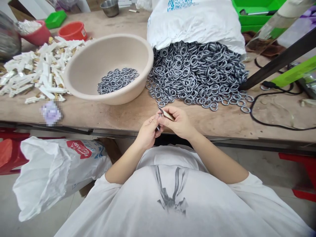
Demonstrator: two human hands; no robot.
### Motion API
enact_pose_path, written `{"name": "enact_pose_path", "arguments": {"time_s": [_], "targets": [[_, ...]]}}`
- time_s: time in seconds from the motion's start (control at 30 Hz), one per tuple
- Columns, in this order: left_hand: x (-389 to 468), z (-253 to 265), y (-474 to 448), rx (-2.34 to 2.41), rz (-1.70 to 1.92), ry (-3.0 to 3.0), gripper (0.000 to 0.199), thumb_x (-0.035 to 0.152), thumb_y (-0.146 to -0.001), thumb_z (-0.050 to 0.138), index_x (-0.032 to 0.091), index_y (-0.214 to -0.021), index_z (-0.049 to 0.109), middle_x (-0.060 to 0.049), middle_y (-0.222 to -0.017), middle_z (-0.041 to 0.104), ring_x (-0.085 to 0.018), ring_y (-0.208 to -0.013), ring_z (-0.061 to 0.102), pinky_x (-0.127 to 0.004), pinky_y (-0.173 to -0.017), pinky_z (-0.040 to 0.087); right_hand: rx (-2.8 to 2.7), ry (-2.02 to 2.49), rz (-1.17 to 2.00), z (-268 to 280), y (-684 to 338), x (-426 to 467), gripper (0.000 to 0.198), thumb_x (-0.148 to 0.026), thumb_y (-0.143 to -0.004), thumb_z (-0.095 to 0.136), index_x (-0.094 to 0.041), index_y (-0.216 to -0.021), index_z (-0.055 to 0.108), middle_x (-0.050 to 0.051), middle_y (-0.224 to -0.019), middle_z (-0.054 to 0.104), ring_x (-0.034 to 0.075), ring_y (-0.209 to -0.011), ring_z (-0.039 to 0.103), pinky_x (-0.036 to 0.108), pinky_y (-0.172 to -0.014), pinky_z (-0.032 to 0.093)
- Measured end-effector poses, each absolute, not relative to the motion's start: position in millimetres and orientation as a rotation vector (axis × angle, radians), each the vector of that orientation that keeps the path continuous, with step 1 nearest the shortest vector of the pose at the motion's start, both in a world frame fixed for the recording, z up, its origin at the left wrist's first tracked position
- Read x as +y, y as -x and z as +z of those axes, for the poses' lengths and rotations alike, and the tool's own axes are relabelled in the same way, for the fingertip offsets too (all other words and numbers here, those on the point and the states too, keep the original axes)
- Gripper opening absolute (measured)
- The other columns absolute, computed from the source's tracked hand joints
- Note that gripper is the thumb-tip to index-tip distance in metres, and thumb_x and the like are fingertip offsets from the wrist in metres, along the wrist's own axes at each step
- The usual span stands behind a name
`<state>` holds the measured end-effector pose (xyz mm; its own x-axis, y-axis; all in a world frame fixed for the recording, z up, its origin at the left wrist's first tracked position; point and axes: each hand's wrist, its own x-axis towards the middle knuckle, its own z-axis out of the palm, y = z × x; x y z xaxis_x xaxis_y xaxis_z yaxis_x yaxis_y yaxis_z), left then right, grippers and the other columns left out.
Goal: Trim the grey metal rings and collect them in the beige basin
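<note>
At the table's front edge, my left hand [147,131] pinches a dark grey ring [158,127], mostly hidden by the fingers. My right hand [181,122] is closed around a small knife [168,115] with a pale handle and a short dark blade, which meets the ring between my fingertips. Just beyond my hands spreads a large heap of similar grey rings [190,70], spilling from a white woven sack [195,24]. To the left of the heap, a beige basin [81,62] holds a smaller pile of rings [118,80].
White plastic pieces [45,70] are heaped at the left, near a red bowl [72,31]. A dark post [278,61] slants at the right beside a black cable [261,121]. Below the table stands an open white sack [56,164]. A green crate [256,19] is behind.
</note>
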<state>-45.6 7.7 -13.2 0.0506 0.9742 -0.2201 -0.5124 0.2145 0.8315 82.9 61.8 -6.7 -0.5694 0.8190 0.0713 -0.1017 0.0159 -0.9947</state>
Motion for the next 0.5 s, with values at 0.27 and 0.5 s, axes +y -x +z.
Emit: {"name": "enact_pose_path", "arguments": {"time_s": [0.27,0.5], "targets": [[5,-8,45,0.902,1.297,-0.656,0.051,0.056,-0.073,0.079,0.017,-0.068,0.048,0.005,-0.057,0.041,-0.004,-0.047,0.03,-0.016,-0.041,0.019,-1.915,0.901,0.958,-6,-95,56,0.048,-0.064,-0.091,0.053,-0.021,-0.07,0.048,-0.003,-0.063,0.045,0.013,-0.062,0.042,0.029,-0.06,0.031],[6,-10,46,0.915,1.306,-0.576,0.052,0.054,-0.069,0.083,0.018,-0.071,0.046,0.009,-0.054,0.036,-0.003,-0.045,0.024,-0.017,-0.042,0.019,-2.23,0.902,0.684,0,-101,41,0.046,-0.055,-0.098,0.045,-0.022,-0.066,0.04,-0.002,-0.064,0.043,0.013,-0.061,0.038,0.03,-0.061,0.025]]}}
